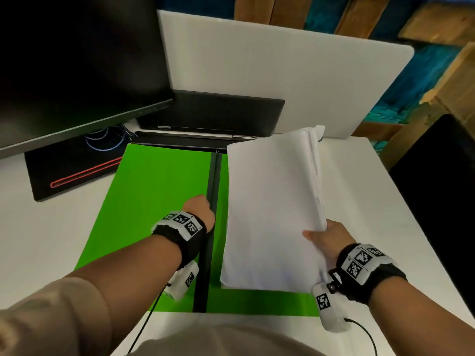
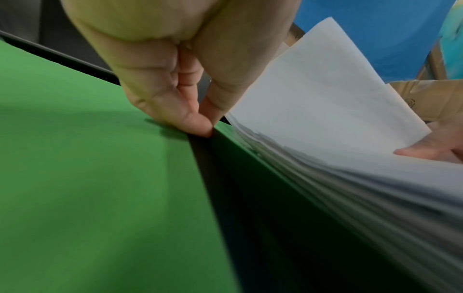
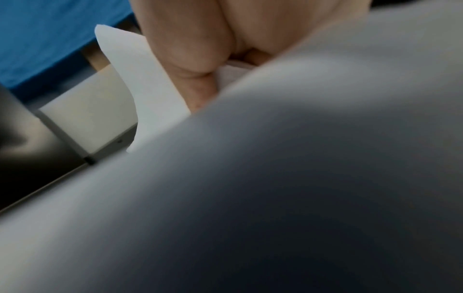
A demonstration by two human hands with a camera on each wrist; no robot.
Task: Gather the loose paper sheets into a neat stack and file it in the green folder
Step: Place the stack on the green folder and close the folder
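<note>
The green folder (image 1: 154,181) (image 2: 75,158) lies open on the white table (image 1: 372,201), with a black spine strip (image 1: 213,176) (image 2: 225,178) down its middle. My left hand (image 1: 203,206) (image 2: 200,123) has its fingers curled, thumb and fingertip pinching the top of that strip. My right hand (image 1: 326,237) (image 3: 190,49) grips the white paper stack (image 1: 270,201) (image 2: 325,99) (image 3: 275,178) by its near right edge, thumb on top. The stack hangs tilted over the folder's right half, left edge low near the spine. Its far corner sheets are slightly uneven.
A dark monitor (image 1: 77,60) stands at the back left on a black base with a red line (image 1: 72,173). A closed black laptop (image 1: 213,111) lies behind the folder, before a white divider panel (image 1: 282,73). A black chair (image 1: 442,176) is at the right.
</note>
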